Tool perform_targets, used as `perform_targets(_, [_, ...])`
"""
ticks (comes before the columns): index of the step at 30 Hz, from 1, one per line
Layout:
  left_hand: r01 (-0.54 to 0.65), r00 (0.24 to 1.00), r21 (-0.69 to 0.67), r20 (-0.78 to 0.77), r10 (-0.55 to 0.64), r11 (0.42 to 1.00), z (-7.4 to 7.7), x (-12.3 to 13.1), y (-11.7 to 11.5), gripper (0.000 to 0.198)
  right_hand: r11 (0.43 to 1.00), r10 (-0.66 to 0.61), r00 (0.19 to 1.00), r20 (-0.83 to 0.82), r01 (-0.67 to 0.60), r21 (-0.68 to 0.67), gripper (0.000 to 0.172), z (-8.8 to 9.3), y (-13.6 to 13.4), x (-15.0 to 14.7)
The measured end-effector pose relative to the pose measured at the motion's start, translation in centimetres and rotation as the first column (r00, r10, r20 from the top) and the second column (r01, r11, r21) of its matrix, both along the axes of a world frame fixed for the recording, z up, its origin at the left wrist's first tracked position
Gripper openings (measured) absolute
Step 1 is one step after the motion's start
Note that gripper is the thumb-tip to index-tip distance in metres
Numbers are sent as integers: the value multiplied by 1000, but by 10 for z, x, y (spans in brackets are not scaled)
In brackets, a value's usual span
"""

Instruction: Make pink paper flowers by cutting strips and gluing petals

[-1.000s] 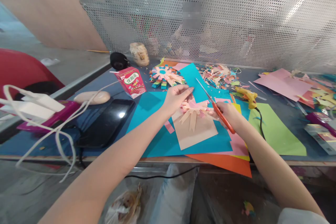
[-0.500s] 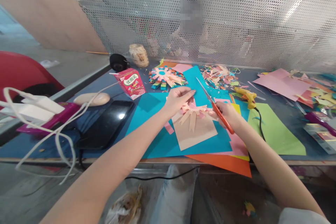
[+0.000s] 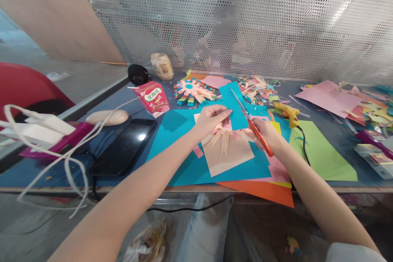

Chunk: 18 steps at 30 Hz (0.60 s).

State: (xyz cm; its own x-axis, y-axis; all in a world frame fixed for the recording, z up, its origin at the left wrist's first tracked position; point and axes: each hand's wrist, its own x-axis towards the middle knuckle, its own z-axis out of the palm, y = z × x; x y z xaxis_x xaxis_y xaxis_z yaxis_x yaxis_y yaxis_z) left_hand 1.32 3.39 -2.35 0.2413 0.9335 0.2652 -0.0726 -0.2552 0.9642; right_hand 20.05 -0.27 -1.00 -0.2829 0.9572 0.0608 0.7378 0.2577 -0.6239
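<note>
My left hand (image 3: 211, 119) pinches the top of a pink and peach fringed paper flower (image 3: 223, 136), fingers closed on it. The flower rests on a peach paper sheet (image 3: 229, 154), which lies on a teal sheet (image 3: 181, 147). My right hand (image 3: 266, 132) grips orange-handled scissors (image 3: 253, 126), whose blades point up and to the left past the flower's right side. The two hands are close together over the middle of the table.
A black phone (image 3: 124, 145) and a red drink carton (image 3: 152, 97) lie to the left. A finished multicolour paper flower (image 3: 193, 90) and paper scraps (image 3: 258, 86) sit behind. A yellow glue gun (image 3: 287, 111), green paper (image 3: 321, 151) and pink paper (image 3: 331, 97) lie to the right. A perforated metal screen (image 3: 276, 16) backs the table.
My left hand has slid slightly right and down over the flower, covering more of it. The right hand with the scissors has barely moved.
</note>
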Motion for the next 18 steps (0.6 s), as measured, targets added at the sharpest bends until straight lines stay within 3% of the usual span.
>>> perform_targets(18, [77, 995, -29, -65, -79, 997, 0, 3, -4, 34, 1000, 19, 995, -97, -20, -7, 50, -3, -3, 1])
